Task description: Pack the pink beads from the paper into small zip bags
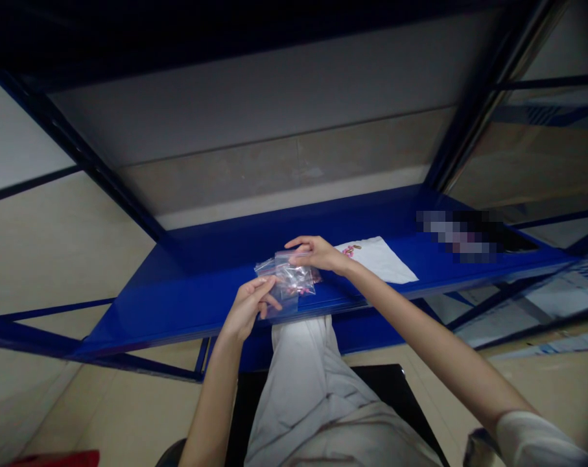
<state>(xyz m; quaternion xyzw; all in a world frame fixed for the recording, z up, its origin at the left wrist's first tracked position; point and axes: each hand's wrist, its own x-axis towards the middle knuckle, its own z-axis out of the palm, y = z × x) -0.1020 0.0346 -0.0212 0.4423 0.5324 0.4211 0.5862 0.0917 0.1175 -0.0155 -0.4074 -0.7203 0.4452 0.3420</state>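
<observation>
A small clear plastic zip bag [288, 282] with little pink pieces inside lies at the front edge of a blue metal shelf [177, 298]. My left hand [247, 306] pinches the bag's near left corner with thumb and fingers closed. My right hand [317, 253] grips the bag's far top edge, fingers curled over it. More clear bags seem to lie under it.
A white sheet of paper [384, 259] with a few small pink pieces [351, 249] on it lies on the shelf right of my hands. Blue shelf uprights [99, 175] stand at left and right. My lap in light trousers [313, 383] is below the shelf edge.
</observation>
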